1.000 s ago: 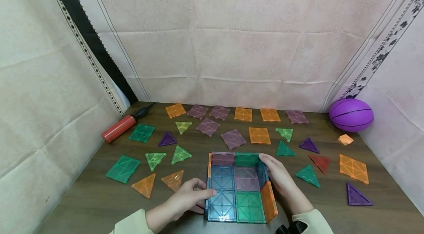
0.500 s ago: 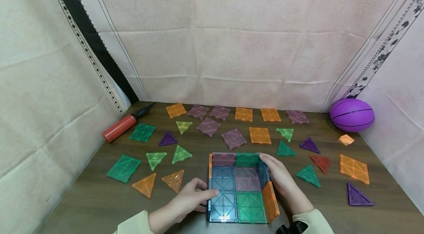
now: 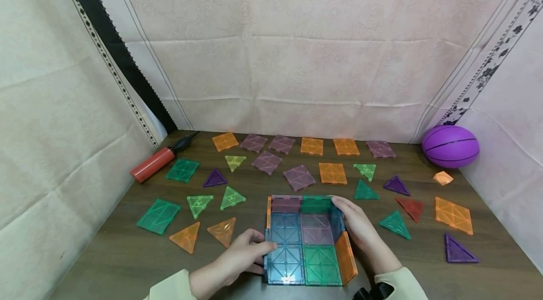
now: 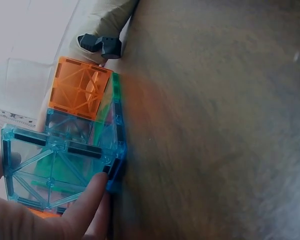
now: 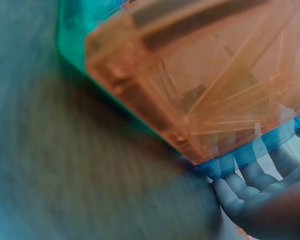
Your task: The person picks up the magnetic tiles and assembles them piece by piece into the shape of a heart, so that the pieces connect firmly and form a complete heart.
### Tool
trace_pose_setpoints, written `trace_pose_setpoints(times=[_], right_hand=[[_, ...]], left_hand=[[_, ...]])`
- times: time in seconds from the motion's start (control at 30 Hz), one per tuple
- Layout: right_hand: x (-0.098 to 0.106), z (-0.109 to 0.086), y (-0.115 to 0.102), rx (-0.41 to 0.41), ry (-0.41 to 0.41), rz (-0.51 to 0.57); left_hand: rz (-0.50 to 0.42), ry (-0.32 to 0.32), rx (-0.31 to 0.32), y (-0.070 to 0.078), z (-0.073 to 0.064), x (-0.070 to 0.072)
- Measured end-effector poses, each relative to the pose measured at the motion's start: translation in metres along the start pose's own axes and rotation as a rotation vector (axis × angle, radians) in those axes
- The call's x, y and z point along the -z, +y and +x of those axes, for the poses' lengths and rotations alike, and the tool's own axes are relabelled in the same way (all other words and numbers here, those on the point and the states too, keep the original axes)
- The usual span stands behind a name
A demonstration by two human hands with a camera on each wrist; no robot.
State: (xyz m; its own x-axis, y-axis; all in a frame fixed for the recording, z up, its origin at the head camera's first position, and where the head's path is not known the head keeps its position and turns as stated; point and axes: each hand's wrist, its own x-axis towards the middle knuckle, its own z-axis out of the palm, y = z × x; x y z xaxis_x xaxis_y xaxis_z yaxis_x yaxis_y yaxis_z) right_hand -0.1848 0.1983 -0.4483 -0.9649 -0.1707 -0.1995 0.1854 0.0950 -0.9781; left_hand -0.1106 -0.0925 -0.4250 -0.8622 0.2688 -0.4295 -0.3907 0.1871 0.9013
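Nearly closed, our left hand (image 3: 249, 252) pinches the upright blue tile (image 4: 51, 167) at the near left side of the tile box (image 3: 321, 264), probably for steadiness; our right hand (image 3: 359, 227) touches its far right wall (image 3: 337, 222), but whether it grips, we cannot tell.

Compared with a second ago, the left hand (image 3: 246, 255) is shifting marginally rightward, the tile box's (image 3: 311, 238) near end edging likewise.
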Motion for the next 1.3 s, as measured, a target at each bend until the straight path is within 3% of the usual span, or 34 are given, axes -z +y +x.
trace_pose_setpoints(times=[0.17, 0.43, 0.83, 1.3], right_hand=[[0.0, 0.0, 0.001, -0.004, 0.007, -0.011], [0.0, 0.0, 0.003, -0.01, 0.013, 0.001], [0.001, -0.001, 0.001, -0.017, -0.013, 0.004], [0.0, 0.001, 0.0, -0.028, 0.029, -0.012]], left_hand=[[-0.012, 0.015, 0.019, -0.001, -0.001, 0.001], [0.093, 0.035, -0.045, 0.0, -0.008, 0.003], [0.081, -0.082, -0.139, -0.001, -0.021, 0.012], [0.084, -0.074, -0.092, -0.005, -0.025, 0.024]])
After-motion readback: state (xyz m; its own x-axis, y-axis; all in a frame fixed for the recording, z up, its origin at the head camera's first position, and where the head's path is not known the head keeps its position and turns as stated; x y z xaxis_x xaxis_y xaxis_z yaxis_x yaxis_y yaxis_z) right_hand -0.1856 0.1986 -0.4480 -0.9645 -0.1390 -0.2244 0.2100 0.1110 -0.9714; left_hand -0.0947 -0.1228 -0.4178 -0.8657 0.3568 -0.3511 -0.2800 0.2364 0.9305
